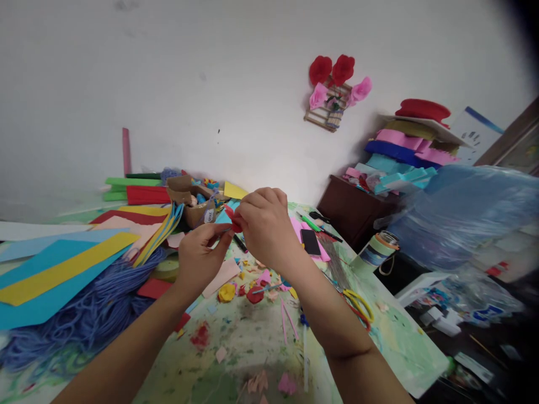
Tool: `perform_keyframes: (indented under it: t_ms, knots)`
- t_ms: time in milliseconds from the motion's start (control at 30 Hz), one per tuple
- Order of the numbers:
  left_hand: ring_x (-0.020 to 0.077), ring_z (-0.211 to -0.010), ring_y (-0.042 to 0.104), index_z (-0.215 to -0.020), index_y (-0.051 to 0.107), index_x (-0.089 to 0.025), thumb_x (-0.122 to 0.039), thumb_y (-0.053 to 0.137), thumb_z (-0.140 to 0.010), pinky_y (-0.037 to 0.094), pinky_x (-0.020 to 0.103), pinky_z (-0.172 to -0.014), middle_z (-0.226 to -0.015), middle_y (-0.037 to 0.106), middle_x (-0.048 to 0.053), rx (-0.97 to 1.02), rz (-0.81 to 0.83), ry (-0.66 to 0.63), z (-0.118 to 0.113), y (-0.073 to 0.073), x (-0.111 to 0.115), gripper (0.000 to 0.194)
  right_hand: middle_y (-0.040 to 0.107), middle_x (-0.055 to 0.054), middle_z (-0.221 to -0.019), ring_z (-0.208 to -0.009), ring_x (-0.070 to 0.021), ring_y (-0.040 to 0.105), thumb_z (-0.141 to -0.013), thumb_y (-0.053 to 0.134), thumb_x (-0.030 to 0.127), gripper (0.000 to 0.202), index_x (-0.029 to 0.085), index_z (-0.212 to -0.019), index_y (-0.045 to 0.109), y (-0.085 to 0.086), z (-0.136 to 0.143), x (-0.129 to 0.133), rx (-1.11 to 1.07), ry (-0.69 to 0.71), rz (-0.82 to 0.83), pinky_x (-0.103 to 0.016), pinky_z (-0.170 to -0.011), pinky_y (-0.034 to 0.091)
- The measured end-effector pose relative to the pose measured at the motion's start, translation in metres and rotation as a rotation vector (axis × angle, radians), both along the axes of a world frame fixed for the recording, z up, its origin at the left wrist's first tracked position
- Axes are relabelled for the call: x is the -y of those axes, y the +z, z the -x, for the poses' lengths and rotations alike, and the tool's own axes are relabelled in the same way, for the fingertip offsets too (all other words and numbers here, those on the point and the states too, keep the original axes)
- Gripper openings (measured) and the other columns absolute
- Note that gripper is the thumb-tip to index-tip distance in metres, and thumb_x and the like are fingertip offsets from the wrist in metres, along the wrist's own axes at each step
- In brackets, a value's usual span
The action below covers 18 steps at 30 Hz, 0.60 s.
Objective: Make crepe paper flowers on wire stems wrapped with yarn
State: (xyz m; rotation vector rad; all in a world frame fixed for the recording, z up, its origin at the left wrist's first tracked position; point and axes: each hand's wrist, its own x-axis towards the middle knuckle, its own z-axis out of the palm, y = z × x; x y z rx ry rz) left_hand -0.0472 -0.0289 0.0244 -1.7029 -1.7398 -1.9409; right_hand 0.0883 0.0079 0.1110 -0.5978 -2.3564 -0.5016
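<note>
Both of my hands meet over the middle of the table around a small red paper piece (pixel 229 213), with petal-like points sticking up. My right hand (pixel 266 227) has its fingers closed on it from above, which hides much of the piece. From the left, my left hand (pixel 200 252) pinches at its lower end with thumb and forefinger; exactly what lies between those fingertips is partly hidden. Below the hands lie a yellow paper flower (pixel 226 292), a red paper flower (pixel 255 294) with a thin blue stick, and scattered paper scraps.
Left are coloured paper sheets (pixel 63 264), blue yarn (pixel 96 306) and a cardboard box (pixel 197 205). Right are a phone (pixel 310 242), yellow-handled scissors (pixel 357 303) and a bottle (pixel 380 248) near the table's edge. A glue stick (pixel 305 353) lies in front.
</note>
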Motion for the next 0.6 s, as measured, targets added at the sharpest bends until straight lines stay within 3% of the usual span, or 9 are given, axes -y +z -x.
perform_keyframes:
  t_ms: [200, 400, 500, 600]
  knots:
    - [0.0158, -0.06, 0.061, -0.082, 0.072, -0.024, -0.031, 0.057, -0.08, 0.048, 0.028, -0.056, -0.074, 0.072, 0.0, -0.042, -0.02, 0.008, 0.0, 0.001, 0.001, 0.017, 0.066, -0.004, -0.09, -0.096, -0.0209, 0.048, -0.092, 0.048, 0.015, 0.018, 0.019, -0.082, 0.062, 0.004, -0.002, 0.005, 0.001, 0.019, 0.069, -0.037, -0.087, 0.029]
    - [0.0157, -0.056, 0.059, -0.081, 0.072, -0.026, -0.032, 0.06, -0.079, 0.047, 0.029, -0.055, -0.068, 0.069, 0.0, -0.015, -0.023, 0.029, 0.006, -0.002, 0.0, 0.013, 0.068, -0.003, -0.102, -0.103, -0.0192, 0.051, -0.092, 0.047, 0.015, 0.017, 0.021, -0.096, 0.063, 0.01, -0.014, 0.015, -0.203, 0.056, 0.026, -0.035, -0.092, 0.03]
    - [0.0148, -0.056, 0.056, -0.078, 0.071, -0.025, -0.031, 0.066, -0.076, 0.045, 0.029, -0.055, -0.068, 0.067, -0.001, 0.131, -0.056, 0.012, 0.013, -0.009, -0.006, 0.008, 0.069, -0.002, -0.095, -0.098, -0.0182, 0.054, -0.093, 0.047, 0.015, 0.017, 0.021, -0.091, 0.062, 0.011, -0.031, 0.024, -0.338, 0.073, -0.028, -0.036, -0.091, 0.032]
    - [0.0126, -0.058, 0.052, -0.073, 0.071, -0.022, -0.024, 0.075, -0.067, 0.041, 0.026, -0.055, -0.065, 0.065, -0.002, 0.475, -0.219, -0.086, 0.021, -0.014, -0.016, 0.008, 0.068, -0.002, -0.086, -0.089, -0.0177, 0.056, -0.091, 0.048, 0.016, 0.015, 0.021, -0.085, 0.06, 0.008, -0.053, 0.033, -0.495, 0.099, -0.065, -0.037, -0.088, 0.034]
